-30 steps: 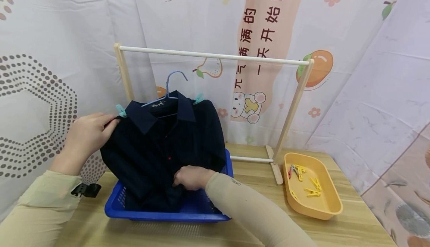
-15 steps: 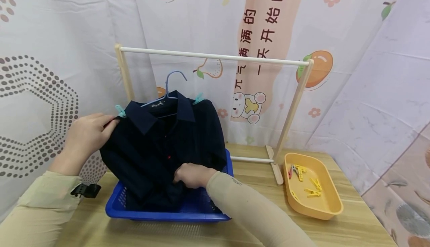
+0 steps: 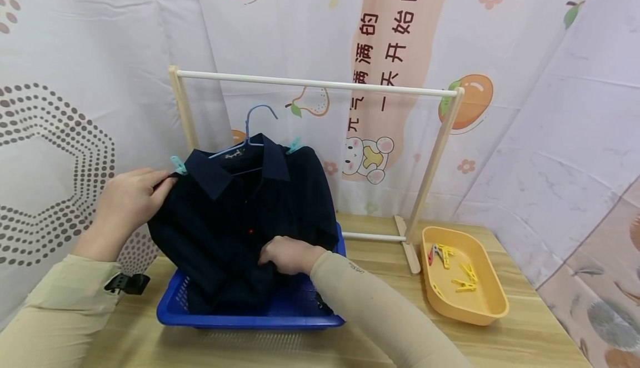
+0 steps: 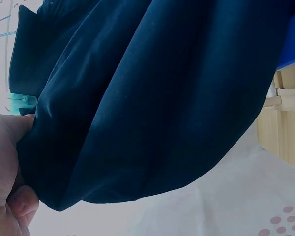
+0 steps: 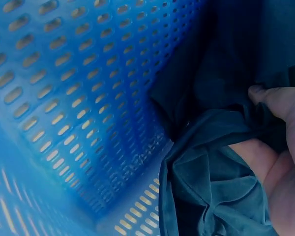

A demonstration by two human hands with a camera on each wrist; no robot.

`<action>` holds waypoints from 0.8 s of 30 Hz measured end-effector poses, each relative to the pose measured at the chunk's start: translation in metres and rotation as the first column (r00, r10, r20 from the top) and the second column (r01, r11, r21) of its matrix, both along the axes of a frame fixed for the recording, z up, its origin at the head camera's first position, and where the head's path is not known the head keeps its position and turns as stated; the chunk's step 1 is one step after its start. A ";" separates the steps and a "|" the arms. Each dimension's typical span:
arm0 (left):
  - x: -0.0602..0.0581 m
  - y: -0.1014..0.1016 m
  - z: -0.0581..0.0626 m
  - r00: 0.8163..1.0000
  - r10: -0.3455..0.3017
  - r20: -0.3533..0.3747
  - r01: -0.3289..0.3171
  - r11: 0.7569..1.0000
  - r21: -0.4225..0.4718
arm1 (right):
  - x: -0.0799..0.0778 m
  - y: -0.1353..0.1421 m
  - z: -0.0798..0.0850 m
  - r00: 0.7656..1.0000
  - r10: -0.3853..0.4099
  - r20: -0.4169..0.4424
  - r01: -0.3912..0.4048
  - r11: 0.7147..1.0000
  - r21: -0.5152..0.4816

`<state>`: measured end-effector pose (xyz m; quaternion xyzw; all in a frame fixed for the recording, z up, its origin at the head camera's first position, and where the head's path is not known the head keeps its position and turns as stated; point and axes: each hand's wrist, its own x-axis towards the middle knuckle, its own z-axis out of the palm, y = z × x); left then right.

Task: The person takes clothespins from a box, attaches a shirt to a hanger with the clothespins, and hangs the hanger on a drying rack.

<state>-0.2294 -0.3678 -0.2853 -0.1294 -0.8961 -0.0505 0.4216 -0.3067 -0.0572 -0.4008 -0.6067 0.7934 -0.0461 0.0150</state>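
A dark navy collared shirt (image 3: 225, 218) hangs on a blue wire hanger (image 3: 248, 129), its lower part bunched inside a blue plastic basket (image 3: 250, 322). Teal clothespins, one on the left shoulder (image 3: 178, 165) and one on the right (image 3: 295, 145), clip it. With fingers and thumb, my left hand (image 3: 131, 204) grips the shirt's left shoulder just below the clothespin. Lower down, my right hand (image 3: 290, 255) pinches the shirt front over the basket. In the right wrist view, cloth folds pass between the right thumb and fingers (image 5: 260, 157).
Behind the shirt stands a wooden rack with a white top rail (image 3: 320, 83). A yellow tray (image 3: 492, 279) at the right holds several clothespins (image 3: 465, 286), most of them yellow. A patterned curtain (image 3: 320, 23) lines the back of the wooden table (image 3: 372, 268).
My right hand has risen slightly with the pinched shirt front. My left hand keeps its grip on the shoulder in the same place.
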 end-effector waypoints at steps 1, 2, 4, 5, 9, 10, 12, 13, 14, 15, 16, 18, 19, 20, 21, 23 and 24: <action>0.000 0.000 0.000 1.000 -0.002 -0.003 0.002 1.000 0.000 | 0.000 0.000 0.001 1.000 0.005 -0.004 -0.005 1.000 -0.006; 0.000 0.000 0.000 1.000 -0.005 -0.010 0.005 1.000 -0.001 | -0.001 0.000 0.002 1.000 0.012 -0.006 -0.012 1.000 -0.016; 0.000 -0.001 0.001 1.000 -0.012 -0.023 0.012 1.000 -0.006 | -0.002 0.001 0.004 1.000 0.023 0.003 -0.022 0.999 -0.035; 0.000 -0.001 0.001 1.000 -0.014 -0.027 0.014 1.000 -0.007 | -0.002 0.001 0.006 1.000 0.028 0.001 -0.028 0.999 -0.043; 0.000 -0.001 0.001 1.000 -0.016 -0.020 0.016 1.000 -0.001 | -0.003 0.002 0.011 0.999 0.038 -0.012 -0.039 0.997 -0.068; 0.000 -0.001 0.001 1.000 -0.016 -0.017 0.016 1.000 0.000 | -0.003 0.003 0.012 0.999 0.038 -0.015 -0.039 0.997 -0.073; 0.000 0.000 0.002 1.000 -0.016 -0.012 0.016 1.000 0.002 | -0.002 0.004 0.015 0.999 0.032 -0.008 -0.032 0.996 -0.085; 0.001 0.001 0.003 1.000 -0.018 -0.012 0.018 1.000 0.002 | -0.002 0.005 0.016 1.000 0.028 0.000 -0.027 0.995 -0.091; 0.001 0.001 0.003 1.000 -0.020 -0.012 0.020 1.000 0.001 | -0.001 0.006 0.018 1.000 0.025 0.007 -0.024 0.995 -0.096; 0.001 0.001 0.004 1.000 -0.020 -0.013 0.020 1.000 0.000 | -0.001 0.007 0.019 1.000 0.022 0.015 -0.020 0.995 -0.100; 0.001 0.001 0.004 1.000 -0.022 -0.012 0.022 1.000 0.000 | 0.000 0.007 0.021 1.000 0.018 0.023 -0.015 0.994 -0.105; 0.001 0.002 0.005 1.000 -0.023 -0.013 0.023 1.000 0.001 | 0.001 0.009 0.024 0.999 0.010 0.039 -0.006 0.994 -0.113; 0.001 0.002 0.005 1.000 -0.022 -0.013 0.022 1.000 0.001 | 0.001 0.010 0.025 0.999 0.008 0.046 -0.003 0.993 -0.118; 0.001 0.002 0.005 1.000 -0.022 -0.015 0.022 1.000 0.000 | 0.001 0.010 0.027 0.999 0.009 0.052 -0.002 0.992 -0.124; 0.001 0.002 0.005 1.000 -0.023 -0.017 0.023 1.000 0.001 | 0.001 0.011 0.028 0.998 0.009 0.056 -0.002 0.991 -0.130; 0.001 0.003 0.006 1.000 -0.023 -0.022 0.023 1.000 0.001 | 0.000 0.012 0.031 0.998 0.012 0.060 -0.004 0.990 -0.143; 0.002 0.003 0.006 0.999 -0.023 -0.024 0.023 1.000 0.001 | 0.000 0.013 0.032 0.998 0.014 0.060 -0.005 0.989 -0.148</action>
